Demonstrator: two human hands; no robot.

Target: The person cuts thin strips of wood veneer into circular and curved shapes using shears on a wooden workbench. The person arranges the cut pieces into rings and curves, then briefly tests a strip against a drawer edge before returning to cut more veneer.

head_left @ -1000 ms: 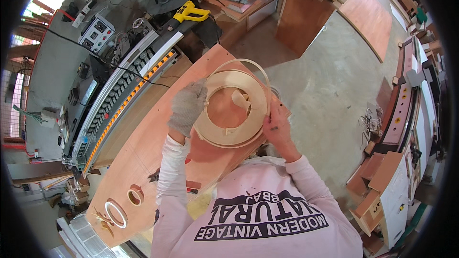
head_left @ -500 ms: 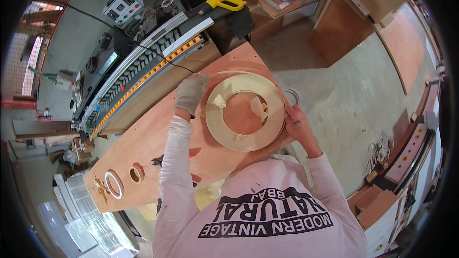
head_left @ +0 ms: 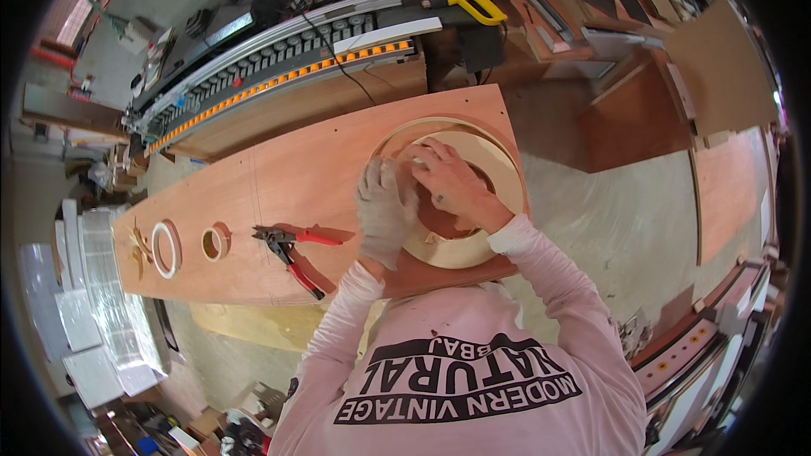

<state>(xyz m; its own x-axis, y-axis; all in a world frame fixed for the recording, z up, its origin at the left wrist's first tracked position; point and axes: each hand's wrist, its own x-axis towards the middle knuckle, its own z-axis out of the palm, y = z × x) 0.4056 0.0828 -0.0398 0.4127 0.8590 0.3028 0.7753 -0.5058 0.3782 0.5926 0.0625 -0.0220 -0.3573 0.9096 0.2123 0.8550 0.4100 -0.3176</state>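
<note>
A wide cream roll of edge banding (head_left: pixel 480 249) lies flat on the long wooden board, with pieces of tape in its open middle. My left hand (head_left: pixel 382 215), in a grey glove, is closed on the roll's left side. Bare, my right hand (head_left: pixel 452 181) reaches across the roll, its fingers bent over the left part of the ring close to the glove. Both hands hide that part of the roll. A loose outer turn of the band (head_left: pixel 431 121) stands away from the coil along its far edge.
Red-handled pliers (head_left: pixel 291 245), a small tape roll (head_left: pixel 216 242) and a white ring (head_left: pixel 166 249) lie on the board (head_left: pixel 203 194) to the left. Beyond it runs a machine with an orange-marked track (head_left: pixel 279 76); a yellow heat gun (head_left: pixel 475 4) rests at its right end.
My right hand has moved from the roll's right rim over to its left part. My left hand has come down from the far left edge to the roll's near left side. The view has turned.
</note>
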